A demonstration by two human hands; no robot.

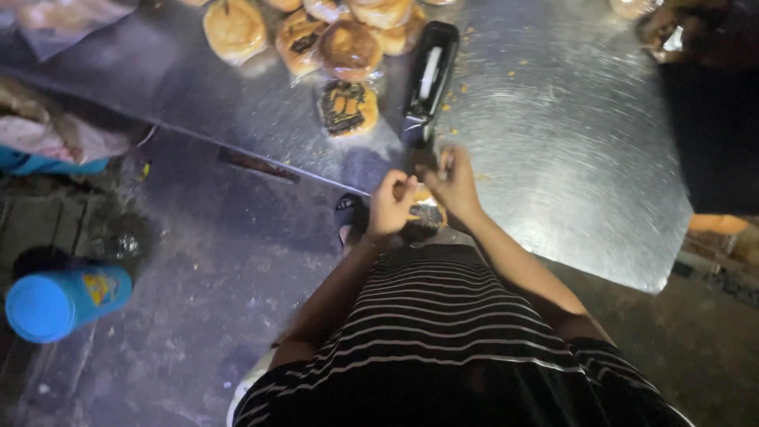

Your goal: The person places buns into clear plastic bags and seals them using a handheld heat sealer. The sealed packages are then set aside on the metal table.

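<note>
My left hand [391, 204] and my right hand [452, 183] meet at the near edge of a steel table [569, 158]. Between them they hold a round bun in a clear wrapper [428, 215], just over the table's edge. My left fingers are curled on the wrapper's top. My right fingers pinch it from the other side. Right beyond my hands a black tape dispenser [429, 79] lies on the table. A wrapped bun with dark topping [348, 108] lies to its left.
Several more wrapped buns [332, 35] are piled at the table's far side. Crumbs dot the steel. A blue cylindrical can [63, 302] lies on the dark floor at left. Another person's dark sleeve [711, 119] is at right.
</note>
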